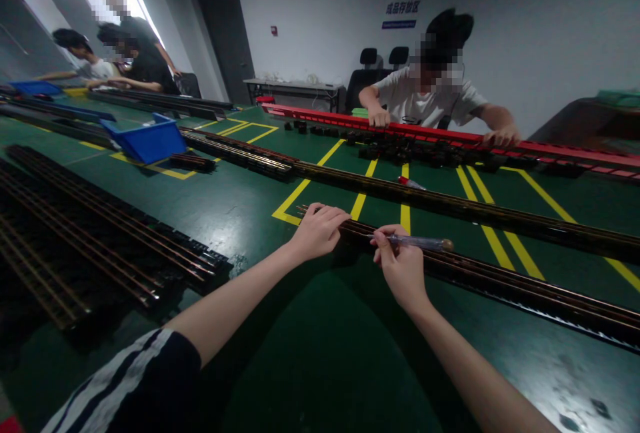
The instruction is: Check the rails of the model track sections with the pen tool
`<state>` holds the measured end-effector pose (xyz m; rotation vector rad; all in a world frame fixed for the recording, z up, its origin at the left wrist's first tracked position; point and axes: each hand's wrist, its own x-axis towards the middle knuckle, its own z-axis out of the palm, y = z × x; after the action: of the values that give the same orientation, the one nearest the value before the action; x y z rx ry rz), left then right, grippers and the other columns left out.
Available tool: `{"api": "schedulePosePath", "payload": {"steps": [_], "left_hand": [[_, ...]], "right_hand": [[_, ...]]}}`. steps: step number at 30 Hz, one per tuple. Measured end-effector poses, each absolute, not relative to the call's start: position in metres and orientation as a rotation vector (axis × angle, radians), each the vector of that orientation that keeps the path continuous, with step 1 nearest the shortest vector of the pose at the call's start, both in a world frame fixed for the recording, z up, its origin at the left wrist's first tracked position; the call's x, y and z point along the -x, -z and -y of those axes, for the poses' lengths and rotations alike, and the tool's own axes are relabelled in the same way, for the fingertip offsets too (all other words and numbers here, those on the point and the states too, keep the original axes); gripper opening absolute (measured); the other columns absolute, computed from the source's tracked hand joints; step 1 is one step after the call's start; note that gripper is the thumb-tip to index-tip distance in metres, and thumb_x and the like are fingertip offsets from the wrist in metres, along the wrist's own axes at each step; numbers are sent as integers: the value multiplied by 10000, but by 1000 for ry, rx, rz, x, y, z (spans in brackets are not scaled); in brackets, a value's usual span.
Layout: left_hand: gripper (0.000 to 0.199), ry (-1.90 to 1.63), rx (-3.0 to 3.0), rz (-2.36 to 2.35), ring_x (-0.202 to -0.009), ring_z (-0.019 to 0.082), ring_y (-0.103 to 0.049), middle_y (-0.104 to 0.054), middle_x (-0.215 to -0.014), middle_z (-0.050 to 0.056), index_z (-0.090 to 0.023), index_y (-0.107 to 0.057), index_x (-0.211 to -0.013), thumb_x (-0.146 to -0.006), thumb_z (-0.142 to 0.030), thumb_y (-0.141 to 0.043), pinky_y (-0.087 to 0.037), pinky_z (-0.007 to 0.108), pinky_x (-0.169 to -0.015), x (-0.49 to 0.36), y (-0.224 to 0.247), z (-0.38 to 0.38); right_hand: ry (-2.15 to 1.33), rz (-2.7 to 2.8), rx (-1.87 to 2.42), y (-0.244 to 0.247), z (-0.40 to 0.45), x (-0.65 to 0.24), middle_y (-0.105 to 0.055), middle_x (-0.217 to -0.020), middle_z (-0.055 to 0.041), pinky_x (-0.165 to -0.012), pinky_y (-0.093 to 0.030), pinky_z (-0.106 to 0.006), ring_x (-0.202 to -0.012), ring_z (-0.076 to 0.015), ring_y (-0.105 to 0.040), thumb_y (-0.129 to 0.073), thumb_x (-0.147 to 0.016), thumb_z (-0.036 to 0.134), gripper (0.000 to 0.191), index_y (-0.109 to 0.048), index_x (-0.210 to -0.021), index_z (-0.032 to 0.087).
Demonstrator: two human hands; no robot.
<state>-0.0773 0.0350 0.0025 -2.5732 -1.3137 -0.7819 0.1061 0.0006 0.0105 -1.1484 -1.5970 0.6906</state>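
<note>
A long dark rail [500, 273] with copper-coloured strips along it lies on the green table in front of me. Over its left end curls my left hand [320, 230], gripping it; thin rod tips [302, 208] stick out beyond the fingers. My right hand [400, 266] is closed around a screwdriver [425, 242] with a clear handle, held nearly level just above the rail. The handle's rounded end points right. The screwdriver's tip points left towards the rail between my hands, and whether it touches is too small to tell.
Several similar rails [110, 226] lie at left. Behind my hands runs another long rail [450, 203], with a red-tipped clear tool [411, 183] beside it. A blue bin [145, 140] stands further left. Across the table, a person's hands rest on a red channel [440, 134].
</note>
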Motion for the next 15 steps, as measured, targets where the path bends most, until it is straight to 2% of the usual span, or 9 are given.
{"api": "schedulePosePath", "payload": {"steps": [3,15], "left_hand": [[372,771,2583,1305,-1046,205,-541,-628,-1131,71,-166,-560,-1115,-794,-82,-392,-320,400,-932,77,-3,-35],[432,832,2629,1298,-1077,187,-534,-615,-1164,63,-161,-535,-1145,-774,-10,-372,-357,391,-935,82,2,-40]], "right_hand": [[-686,1595,1142,-10,-1,-106,-546,-553,18,-427,-380,-237,-421,-115,-496,-485,-857,400,225,-517,-783,190],[-700,1568,1147,-10,-1,-107,-581,-606,2,-424,-388,-236,-434,-110,-502,-480,-860,410,238,-524,-795,186]]}}
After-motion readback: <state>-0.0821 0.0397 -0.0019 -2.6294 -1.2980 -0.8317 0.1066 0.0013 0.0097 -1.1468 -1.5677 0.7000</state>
